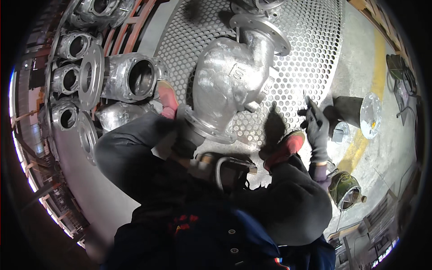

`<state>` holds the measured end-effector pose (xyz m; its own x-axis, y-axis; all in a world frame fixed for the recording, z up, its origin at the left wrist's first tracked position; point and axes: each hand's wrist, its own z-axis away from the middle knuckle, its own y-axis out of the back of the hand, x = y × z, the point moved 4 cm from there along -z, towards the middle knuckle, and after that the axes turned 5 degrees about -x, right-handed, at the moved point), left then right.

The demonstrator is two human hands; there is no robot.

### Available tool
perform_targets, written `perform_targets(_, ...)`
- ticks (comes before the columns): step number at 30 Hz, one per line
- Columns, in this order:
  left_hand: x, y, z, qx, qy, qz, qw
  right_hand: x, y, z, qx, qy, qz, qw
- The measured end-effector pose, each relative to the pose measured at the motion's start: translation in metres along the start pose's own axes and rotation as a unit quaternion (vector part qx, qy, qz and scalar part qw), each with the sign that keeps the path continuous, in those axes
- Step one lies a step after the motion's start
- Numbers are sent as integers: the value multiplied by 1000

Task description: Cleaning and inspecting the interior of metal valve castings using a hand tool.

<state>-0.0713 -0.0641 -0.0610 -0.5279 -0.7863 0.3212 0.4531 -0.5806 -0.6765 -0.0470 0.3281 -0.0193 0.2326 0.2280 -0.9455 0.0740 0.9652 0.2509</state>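
Note:
A large silver cast valve body [225, 74] with a round flange at each end lies on a perforated metal plate in front of me. My left hand [186, 140], in a dark glove, is at the nearer flange and grips its left edge; that flange partly hides the fingers. To the right of the casting, my right hand [316, 128] is held out in a grey glove. Its fingers are spread and hold nothing. A dark cylinder with a pale round end face [370, 116] lies just beyond the right hand.
Several more flanged castings [119, 77] stand at the left, by a red metal frame [135, 27]. Another casting [265, 5] is at the far end of the perforated plate [310, 31]. A green pot-like container [345, 189] sits near my right forearm. My red shoes [288, 146] flank the work.

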Motion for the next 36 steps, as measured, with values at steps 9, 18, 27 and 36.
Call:
perform_targets(9,-23,-40,23,63,-292,-196,934,-44,50,-183,-144,-15,-2,989)
perform_targets(18,-21,-69,16,75,-242,-126,959,-26,-38,-305,-254,209,315,890)
perform_targets(27,-9,-11,3,-3,-125,83,989,-53,-42,-241,-184,344,319,864)
perform_targets(36,-10,11,-60,-140,-128,-369,910,52,55,-13,110,89,217,966)
